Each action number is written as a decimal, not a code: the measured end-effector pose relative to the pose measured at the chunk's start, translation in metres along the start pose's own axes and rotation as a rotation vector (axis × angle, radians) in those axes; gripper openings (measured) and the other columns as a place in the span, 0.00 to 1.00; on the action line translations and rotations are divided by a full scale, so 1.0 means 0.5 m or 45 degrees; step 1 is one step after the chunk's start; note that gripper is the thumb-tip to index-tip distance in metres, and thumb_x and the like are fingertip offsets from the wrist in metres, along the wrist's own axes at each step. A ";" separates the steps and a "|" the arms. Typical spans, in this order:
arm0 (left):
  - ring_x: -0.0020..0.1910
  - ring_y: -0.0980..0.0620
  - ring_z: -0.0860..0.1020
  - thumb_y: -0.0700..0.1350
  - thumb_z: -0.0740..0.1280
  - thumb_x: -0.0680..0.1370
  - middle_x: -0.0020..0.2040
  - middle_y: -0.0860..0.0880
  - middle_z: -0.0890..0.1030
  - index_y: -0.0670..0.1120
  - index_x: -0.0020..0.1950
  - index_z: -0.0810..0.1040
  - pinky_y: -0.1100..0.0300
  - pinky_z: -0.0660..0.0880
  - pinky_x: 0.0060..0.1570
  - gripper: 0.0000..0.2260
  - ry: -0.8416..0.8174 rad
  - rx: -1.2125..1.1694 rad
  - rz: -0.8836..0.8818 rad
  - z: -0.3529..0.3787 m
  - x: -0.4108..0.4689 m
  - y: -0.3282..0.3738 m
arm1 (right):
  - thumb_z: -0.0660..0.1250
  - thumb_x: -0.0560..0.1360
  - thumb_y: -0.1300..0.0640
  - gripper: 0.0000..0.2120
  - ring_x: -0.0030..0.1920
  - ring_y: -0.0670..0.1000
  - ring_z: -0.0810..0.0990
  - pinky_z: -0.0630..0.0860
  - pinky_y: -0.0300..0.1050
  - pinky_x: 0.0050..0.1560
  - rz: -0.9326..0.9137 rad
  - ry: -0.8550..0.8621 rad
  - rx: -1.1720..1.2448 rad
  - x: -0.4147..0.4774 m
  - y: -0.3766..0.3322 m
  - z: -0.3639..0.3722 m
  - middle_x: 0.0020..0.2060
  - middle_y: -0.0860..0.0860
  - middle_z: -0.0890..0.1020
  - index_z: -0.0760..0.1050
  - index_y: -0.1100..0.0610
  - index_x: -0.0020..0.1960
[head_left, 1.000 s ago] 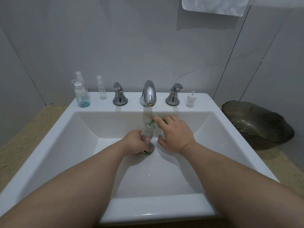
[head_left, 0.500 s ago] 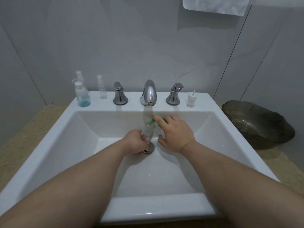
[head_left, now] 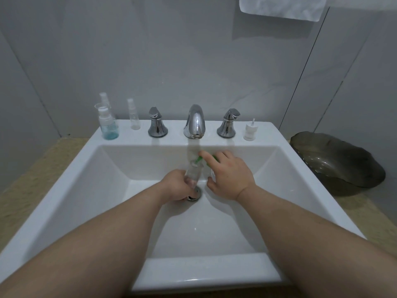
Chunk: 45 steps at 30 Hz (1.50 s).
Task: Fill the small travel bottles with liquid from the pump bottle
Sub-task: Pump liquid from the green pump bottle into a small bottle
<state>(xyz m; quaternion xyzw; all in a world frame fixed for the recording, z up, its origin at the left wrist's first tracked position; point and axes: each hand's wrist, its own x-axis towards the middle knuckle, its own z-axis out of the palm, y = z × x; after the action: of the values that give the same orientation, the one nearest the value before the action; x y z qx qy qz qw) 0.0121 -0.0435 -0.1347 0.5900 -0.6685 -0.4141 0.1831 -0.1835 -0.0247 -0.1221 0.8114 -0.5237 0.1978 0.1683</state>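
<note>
Because both hands work low inside the white sink [head_left: 75,190], any liquid that misses would run down to the drain [head_left: 195,194] and be lost, rather than spill on the beige surface [head_left: 32,168] where a dark bowl [head_left: 335,164] sits at the right. The right hand [head_left: 229,179] is curled over the pump bottle [head_left: 212,174], hiding most of it, with the index finger stretched along the top of the pump head. The left hand [head_left: 175,187] grips a small clear travel bottle [head_left: 193,171] round its lower half, holding it about upright just above the drain, close beside the right hand. The green spout [head_left: 198,159] reaches leftward from under that index finger and ends right at the travel bottle's mouth; whether it sits inside the neck cannot be told. That narrow mouth is the likely trouble: a hard press, or a small drift of either hand, could send liquid down the outside and make the clear plastic slippery. Overfilling is another risk, since the grip hides the level. On the back ledge stand a capped bottle with blue liquid [head_left: 109,125], a slim spray bottle [head_left: 134,117] and a white pump cap [head_left: 249,131].
</note>
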 end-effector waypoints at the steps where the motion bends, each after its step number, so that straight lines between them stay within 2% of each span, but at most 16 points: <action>1: 0.32 0.48 0.77 0.44 0.73 0.62 0.33 0.48 0.77 0.47 0.36 0.74 0.55 0.77 0.39 0.09 0.004 0.000 0.001 0.000 0.000 0.000 | 0.76 0.64 0.51 0.41 0.48 0.59 0.78 0.76 0.50 0.38 -0.005 0.008 -0.002 0.000 0.001 0.001 0.45 0.52 0.79 0.67 0.49 0.74; 5: 0.32 0.48 0.76 0.41 0.75 0.66 0.33 0.48 0.77 0.47 0.35 0.73 0.56 0.76 0.39 0.10 0.014 0.021 -0.002 0.001 0.001 -0.002 | 0.76 0.64 0.50 0.41 0.48 0.59 0.78 0.77 0.51 0.38 -0.014 0.019 -0.010 -0.001 0.002 0.002 0.44 0.52 0.79 0.68 0.50 0.76; 14: 0.32 0.49 0.76 0.39 0.75 0.69 0.33 0.49 0.77 0.47 0.36 0.73 0.57 0.76 0.38 0.11 0.022 0.030 0.002 0.001 -0.001 0.000 | 0.75 0.64 0.51 0.40 0.52 0.60 0.78 0.77 0.52 0.42 0.002 -0.019 0.007 0.001 -0.002 -0.001 0.47 0.52 0.79 0.64 0.48 0.73; 20: 0.32 0.49 0.75 0.42 0.75 0.66 0.33 0.49 0.76 0.48 0.36 0.73 0.56 0.76 0.39 0.10 0.004 0.039 0.013 -0.003 -0.005 0.001 | 0.75 0.66 0.50 0.41 0.50 0.59 0.78 0.76 0.51 0.42 -0.023 -0.007 0.010 -0.002 0.005 0.001 0.47 0.52 0.79 0.65 0.48 0.76; 23: 0.32 0.49 0.74 0.41 0.76 0.67 0.33 0.50 0.76 0.48 0.35 0.72 0.58 0.75 0.39 0.12 0.006 0.027 0.014 -0.005 -0.008 0.005 | 0.72 0.71 0.44 0.43 0.55 0.58 0.76 0.78 0.53 0.48 -0.017 -0.127 0.066 0.000 0.008 -0.017 0.53 0.50 0.79 0.57 0.47 0.82; 25: 0.32 0.50 0.74 0.40 0.76 0.67 0.33 0.51 0.76 0.48 0.35 0.73 0.59 0.74 0.39 0.12 0.018 0.035 0.016 -0.006 -0.009 0.007 | 0.68 0.76 0.38 0.42 0.61 0.55 0.74 0.77 0.54 0.57 0.105 -0.219 0.224 0.005 0.001 -0.037 0.59 0.49 0.79 0.52 0.46 0.84; 26: 0.32 0.51 0.75 0.40 0.76 0.67 0.32 0.52 0.77 0.48 0.36 0.73 0.60 0.74 0.40 0.12 0.023 0.030 0.016 -0.006 -0.011 0.009 | 0.65 0.77 0.37 0.39 0.64 0.54 0.74 0.75 0.54 0.60 0.211 -0.236 0.347 0.008 -0.004 -0.046 0.62 0.49 0.79 0.55 0.45 0.83; 28: 0.32 0.52 0.76 0.39 0.76 0.67 0.32 0.54 0.78 0.48 0.36 0.75 0.60 0.75 0.40 0.10 0.023 0.016 0.022 -0.007 -0.015 0.017 | 0.61 0.80 0.34 0.29 0.63 0.53 0.76 0.75 0.52 0.61 0.476 -0.214 0.626 0.015 -0.011 -0.062 0.61 0.49 0.81 0.64 0.44 0.77; 30: 0.33 0.53 0.77 0.39 0.76 0.67 0.33 0.55 0.79 0.47 0.38 0.77 0.62 0.74 0.38 0.08 0.026 0.025 0.035 -0.008 -0.019 0.025 | 0.57 0.81 0.33 0.24 0.56 0.53 0.80 0.76 0.51 0.58 0.703 -0.141 0.822 0.019 -0.011 -0.070 0.54 0.49 0.83 0.74 0.47 0.68; 32: 0.33 0.54 0.77 0.37 0.75 0.68 0.34 0.55 0.79 0.47 0.40 0.78 0.63 0.73 0.35 0.08 0.019 0.011 0.052 -0.008 -0.025 0.035 | 0.56 0.80 0.32 0.28 0.50 0.53 0.82 0.79 0.53 0.55 0.774 -0.118 0.805 0.020 -0.008 -0.076 0.46 0.50 0.85 0.81 0.54 0.56; 34: 0.32 0.56 0.77 0.36 0.76 0.68 0.35 0.55 0.78 0.47 0.42 0.78 0.64 0.73 0.34 0.09 0.000 -0.044 0.064 -0.006 -0.029 0.043 | 0.53 0.77 0.28 0.34 0.44 0.53 0.81 0.80 0.55 0.52 0.800 -0.130 0.761 0.019 -0.001 -0.077 0.39 0.52 0.84 0.81 0.58 0.46; 37: 0.31 0.57 0.76 0.36 0.76 0.67 0.35 0.55 0.78 0.48 0.41 0.77 0.63 0.72 0.34 0.11 -0.020 -0.101 0.087 0.000 -0.031 0.054 | 0.51 0.79 0.28 0.37 0.43 0.53 0.81 0.80 0.54 0.52 0.840 -0.152 0.782 0.019 0.014 -0.079 0.37 0.53 0.84 0.80 0.59 0.42; 41: 0.34 0.55 0.77 0.38 0.76 0.67 0.36 0.55 0.79 0.49 0.39 0.76 0.62 0.72 0.37 0.12 -0.027 -0.100 0.105 0.011 -0.031 0.062 | 0.50 0.80 0.28 0.37 0.41 0.48 0.81 0.78 0.49 0.52 0.849 -0.240 0.783 0.025 0.031 -0.091 0.34 0.45 0.85 0.84 0.54 0.38; 45: 0.36 0.53 0.77 0.39 0.77 0.68 0.39 0.54 0.79 0.49 0.40 0.76 0.61 0.73 0.41 0.11 -0.028 -0.116 0.109 0.015 -0.031 0.064 | 0.47 0.81 0.28 0.40 0.42 0.51 0.81 0.77 0.51 0.55 0.839 -0.302 0.835 0.033 0.040 -0.093 0.36 0.50 0.84 0.86 0.54 0.36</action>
<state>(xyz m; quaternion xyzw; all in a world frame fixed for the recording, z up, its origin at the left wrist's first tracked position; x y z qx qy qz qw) -0.0102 -0.0274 -0.1106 0.5472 -0.6756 -0.4424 0.2201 -0.2026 -0.0233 -0.0725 0.6295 -0.6784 0.3015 -0.2292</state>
